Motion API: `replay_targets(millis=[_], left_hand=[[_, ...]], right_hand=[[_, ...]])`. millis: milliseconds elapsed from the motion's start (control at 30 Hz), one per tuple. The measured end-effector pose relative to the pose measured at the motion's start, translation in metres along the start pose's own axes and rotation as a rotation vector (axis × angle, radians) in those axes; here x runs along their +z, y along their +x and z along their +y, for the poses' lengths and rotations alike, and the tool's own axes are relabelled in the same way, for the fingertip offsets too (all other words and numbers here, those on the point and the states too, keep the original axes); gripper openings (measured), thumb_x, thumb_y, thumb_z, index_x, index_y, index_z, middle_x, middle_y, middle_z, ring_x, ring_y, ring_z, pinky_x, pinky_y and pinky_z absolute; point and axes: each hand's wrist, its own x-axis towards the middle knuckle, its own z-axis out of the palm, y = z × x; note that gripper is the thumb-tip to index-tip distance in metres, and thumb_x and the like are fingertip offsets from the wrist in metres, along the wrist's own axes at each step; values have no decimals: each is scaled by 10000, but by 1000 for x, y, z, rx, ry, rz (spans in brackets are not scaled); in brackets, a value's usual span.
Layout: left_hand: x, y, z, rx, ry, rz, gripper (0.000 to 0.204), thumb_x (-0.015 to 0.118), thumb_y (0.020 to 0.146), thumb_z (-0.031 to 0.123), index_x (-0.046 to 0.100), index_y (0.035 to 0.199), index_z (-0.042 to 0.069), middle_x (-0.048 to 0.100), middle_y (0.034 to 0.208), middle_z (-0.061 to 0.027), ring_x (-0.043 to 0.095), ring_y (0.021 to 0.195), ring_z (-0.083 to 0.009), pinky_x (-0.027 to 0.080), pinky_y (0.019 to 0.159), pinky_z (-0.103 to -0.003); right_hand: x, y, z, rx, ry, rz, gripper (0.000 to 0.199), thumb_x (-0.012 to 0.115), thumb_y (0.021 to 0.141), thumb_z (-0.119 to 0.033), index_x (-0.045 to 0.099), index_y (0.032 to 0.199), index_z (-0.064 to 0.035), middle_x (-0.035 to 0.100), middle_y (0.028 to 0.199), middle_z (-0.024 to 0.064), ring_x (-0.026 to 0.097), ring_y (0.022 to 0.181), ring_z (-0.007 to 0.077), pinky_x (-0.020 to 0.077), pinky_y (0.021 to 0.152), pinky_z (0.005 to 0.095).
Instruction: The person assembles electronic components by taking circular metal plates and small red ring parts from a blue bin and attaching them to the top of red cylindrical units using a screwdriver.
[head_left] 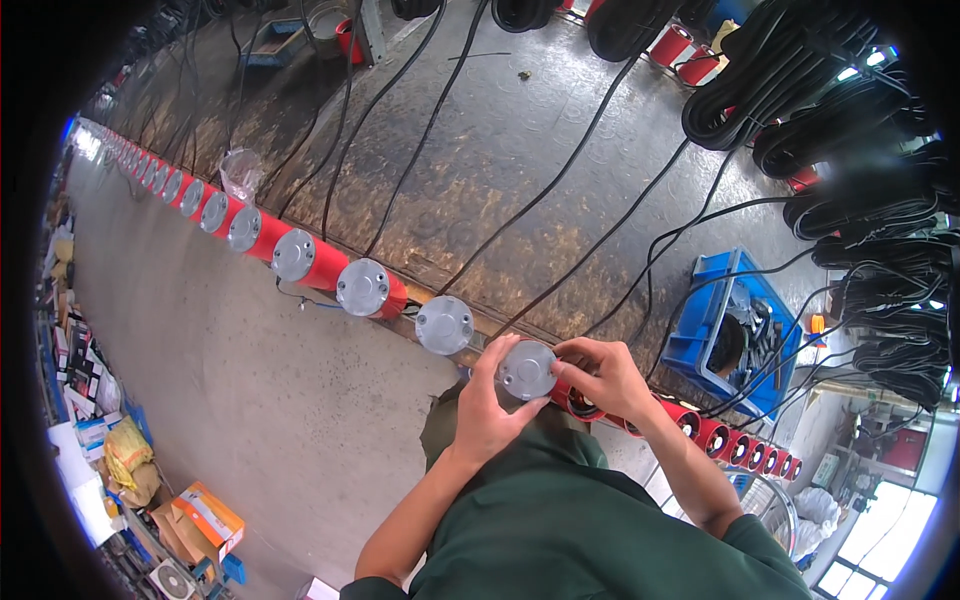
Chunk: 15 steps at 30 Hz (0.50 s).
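Observation:
A round grey metal end cap (527,372) sits in front of me at the table edge, between my two hands. My left hand (480,415) curves round its left side, fingers on the upper rim and thumb along the lower edge. My right hand (612,378) is closed in a pinch, thumb and fingertips at the cap's right rim. Whatever those fingertips hold is hidden. Just left is another grey end cap (444,325) with small holes near its rim. Right of my hands, red cylinders (690,425) lie with open ends facing me, their dark insides showing.
More capped red cylinders (325,262) run along the table edge (420,275) to the far left. Black cables (560,180) cross the worn tabletop (480,120) to coiled bundles (760,70). A blue crate (725,330) holds metal parts. Boxes (205,520) stand on the floor at left.

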Motion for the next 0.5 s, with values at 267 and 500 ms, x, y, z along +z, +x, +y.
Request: replay_targets(millis=[267,500], left_hand=[[9,-2,0,-8,55,32,948,924,765,49,399,1554,21,581,1528,-224,594,1408,-360,492,1160,-432],[9,-1,2,-42,2,40,889,914,765,24,460,1530,19,585,1527,-210,607,1393,-345,496,1153,-424]], right_hand=[[-11,12,31,-92,-84,-68,349,766,869,-131,742,1192,-2,819,1043,144,798,968,289,608,884,378],[-9,13,31,6,9,-90,389,797,846,-115,748,1209,15,828,1026,136,792,915,179,611,872,318]])
